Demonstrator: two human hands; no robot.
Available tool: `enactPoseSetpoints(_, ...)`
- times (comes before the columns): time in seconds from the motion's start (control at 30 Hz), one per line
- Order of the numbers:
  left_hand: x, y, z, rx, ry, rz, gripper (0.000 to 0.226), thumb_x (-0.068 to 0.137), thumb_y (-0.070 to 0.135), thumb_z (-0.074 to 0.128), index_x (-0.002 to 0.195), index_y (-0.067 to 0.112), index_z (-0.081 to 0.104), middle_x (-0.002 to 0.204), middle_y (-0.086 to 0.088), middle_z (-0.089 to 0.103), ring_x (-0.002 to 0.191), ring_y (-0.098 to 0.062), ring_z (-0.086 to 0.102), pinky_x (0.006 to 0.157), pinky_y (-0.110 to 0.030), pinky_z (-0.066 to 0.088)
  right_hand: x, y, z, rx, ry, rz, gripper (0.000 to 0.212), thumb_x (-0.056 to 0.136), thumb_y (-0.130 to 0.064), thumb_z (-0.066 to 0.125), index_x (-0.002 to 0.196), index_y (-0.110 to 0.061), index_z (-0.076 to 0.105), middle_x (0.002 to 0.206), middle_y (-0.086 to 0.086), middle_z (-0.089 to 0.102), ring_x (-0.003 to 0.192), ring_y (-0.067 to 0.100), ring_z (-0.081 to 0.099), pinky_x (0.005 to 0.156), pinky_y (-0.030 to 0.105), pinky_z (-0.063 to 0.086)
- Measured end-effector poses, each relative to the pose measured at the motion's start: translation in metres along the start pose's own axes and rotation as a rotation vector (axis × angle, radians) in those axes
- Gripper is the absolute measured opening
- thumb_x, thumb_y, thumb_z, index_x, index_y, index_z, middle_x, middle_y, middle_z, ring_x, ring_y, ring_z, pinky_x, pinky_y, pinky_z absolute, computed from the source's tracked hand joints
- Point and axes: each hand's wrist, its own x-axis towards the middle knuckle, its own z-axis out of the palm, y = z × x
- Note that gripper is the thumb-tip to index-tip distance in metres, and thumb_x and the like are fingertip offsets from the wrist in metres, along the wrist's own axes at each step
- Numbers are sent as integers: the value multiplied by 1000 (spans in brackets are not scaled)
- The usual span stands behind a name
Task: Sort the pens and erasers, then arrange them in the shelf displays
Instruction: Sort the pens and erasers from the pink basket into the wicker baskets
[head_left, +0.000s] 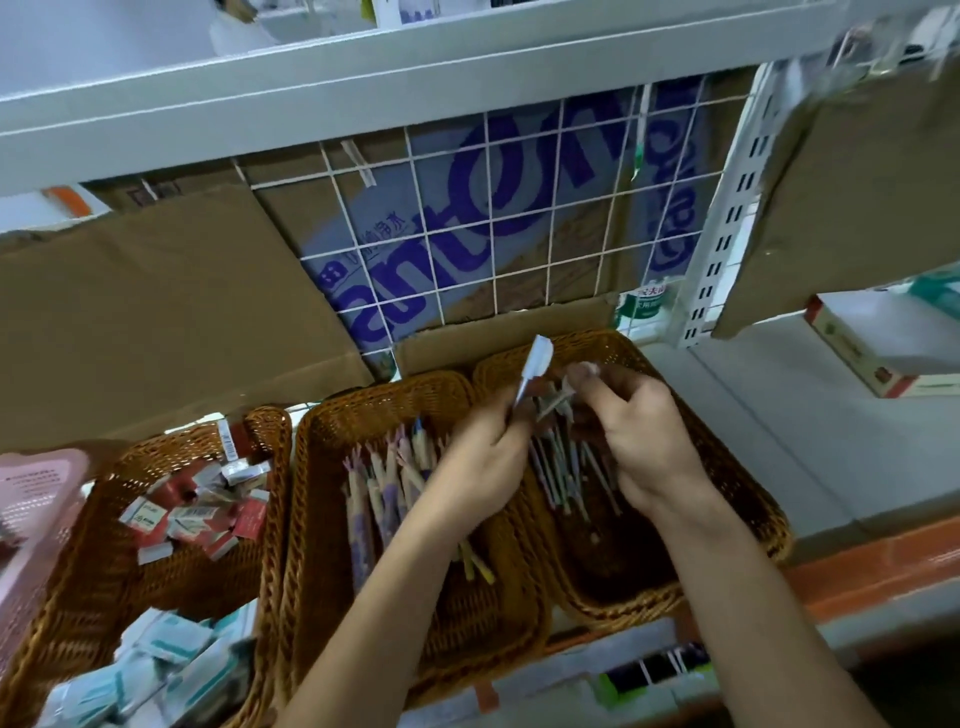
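Step in hand: sorting, and it's a busy one. Both hands work over the right basket (727, 467), picking through the thin pens (566, 467) lying in it.
Left hand: the left hand (483, 457) reaches across the rim between the middle basket (384, 400) and the right one, its grip pinching a white piece (537, 358) held up clear of the wicker; it is too blurred to name.
Right hand: the right hand (644, 441) has its grip curled round a few thin pens near the basket's back end.
Already sorted: fatter pens (384, 488) lie in the middle basket, and erasers (197, 514) in the left basket (93, 597).
Next move: probably carrying the odd piece to its own basket, a short lift over a wicker rim.
Edges and room: cardboard (156, 312) and a wire grid (493, 208) close the back, and the upper shelf (363, 93) hangs low overhead. Bare shelf (753, 415) opens to the right.
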Motion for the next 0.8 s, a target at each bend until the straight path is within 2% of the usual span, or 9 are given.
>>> enactPoseSetpoints(0.07,0,5,9,-42,-96,-12,26,102,30,34,115,26,56,98,5,63,89,-9,60,83,-33,49,2,1,-3,80,-33,40,16,90,-18,61,81,-8,71,80,13,73,76,27,70,71,38,56)
enactPoseSetpoints(0.13,0,8,15,51,-137,45,33,103,25,31,132,23,47,115,6,59,105,-10,58,86,-23,47,3,6,-6,-18,-87,48,14,88,-18,63,91,-7,71,90,15,73,87,29,70,79,39,56)
enactPoseSetpoints(0.2,2,9,22,144,-145,81,35,103,19,30,135,15,44,123,-1,57,112,-14,56,91,-23,46,4,12,-8,-112,-98,42,9,89,-15,62,90,-14,71,90,8,73,88,22,70,77,33,55)
enactPoseSetpoints(0.3,4,10,27,178,-165,73,39,103,21,31,141,19,38,128,12,45,119,1,42,88,0,30,6,12,-10,-119,-101,39,18,92,-7,55,84,-17,68,79,0,73,77,12,70,65,20,53)
enactPoseSetpoints(0.37,8,8,27,174,-189,77,39,102,26,34,141,24,38,133,10,48,123,-3,43,94,-8,31,11,8,-10,-69,-80,64,19,94,-4,50,82,-10,64,66,-2,70,63,9,69,55,17,51)
enactPoseSetpoints(0.47,13,3,22,256,-163,53,28,101,29,39,126,24,50,118,3,60,111,-15,56,83,-20,42,32,5,-12,-62,17,104,24,98,-9,42,79,-5,55,61,6,63,54,16,63,56,25,48)
enactPoseSetpoints(0.6,12,-7,12,527,-6,-13,42,100,33,42,139,20,43,137,-4,50,120,-21,50,90,-24,41,69,18,-19,-512,-20,125,27,97,-35,42,97,-13,57,94,10,62,87,26,62,76,32,48)
enactPoseSetpoints(0.67,9,-11,5,560,53,8,41,99,32,43,138,21,45,134,-3,51,114,-21,53,83,-22,41,79,27,-21,-803,-46,116,31,95,-34,43,103,-7,54,109,13,59,103,28,57,79,29,40)
enactPoseSetpoints(0.8,0,-20,-19,658,149,-12,40,97,27,44,136,20,47,133,-6,50,119,-27,47,96,-34,42,72,27,3,-1099,-99,30,33,92,-24,46,114,0,52,123,21,52,115,36,48,95,37,40)
